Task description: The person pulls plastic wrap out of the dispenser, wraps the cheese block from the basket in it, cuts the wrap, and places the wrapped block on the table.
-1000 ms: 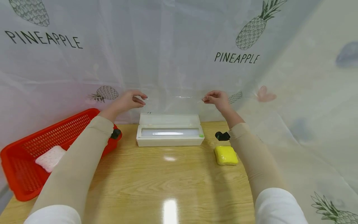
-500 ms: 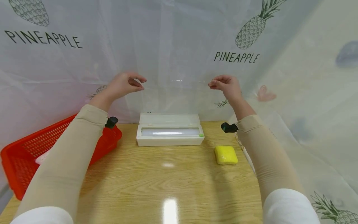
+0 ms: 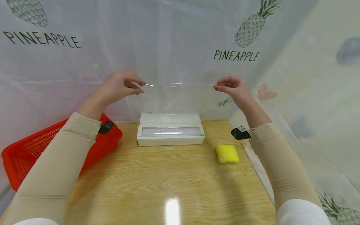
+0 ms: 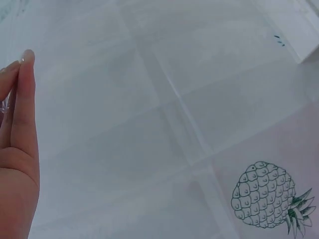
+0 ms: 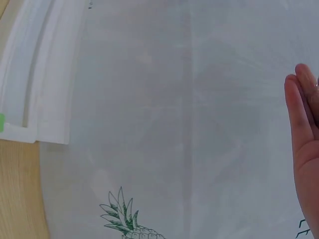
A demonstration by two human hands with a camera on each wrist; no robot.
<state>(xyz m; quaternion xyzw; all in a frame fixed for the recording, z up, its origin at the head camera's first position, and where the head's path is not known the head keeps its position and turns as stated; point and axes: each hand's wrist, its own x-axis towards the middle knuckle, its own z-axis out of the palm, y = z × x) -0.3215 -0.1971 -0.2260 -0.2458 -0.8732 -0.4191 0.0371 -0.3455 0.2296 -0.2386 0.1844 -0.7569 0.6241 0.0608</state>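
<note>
Thin clear cling film (image 3: 180,83) stretches between my two raised hands, its top edge showing as glints in the head view. My left hand (image 3: 119,87) pinches one corner between thumb and fingers. At the other corner my right hand (image 3: 234,90) pinches the film the same way. Below them on the table stands a white cling film dispenser (image 3: 171,141), lid (image 3: 170,118) raised, with the roll (image 3: 168,131) visible inside. In the left wrist view, the left hand's fingers (image 4: 24,114) are pressed together; the right wrist view shows the right hand's fingers (image 5: 299,114) likewise.
A red plastic basket (image 3: 105,145) stands at the left, partly behind the left forearm. On the right of the wooden table (image 3: 168,175) lies a yellow square packet (image 3: 227,154). Behind the table hangs a pale curtain (image 3: 168,40) printed with pineapples.
Both hands have risen above the dispenser and spread farther apart, drawing the film up between them. The dispenser and the yellow packet have stayed in place.
</note>
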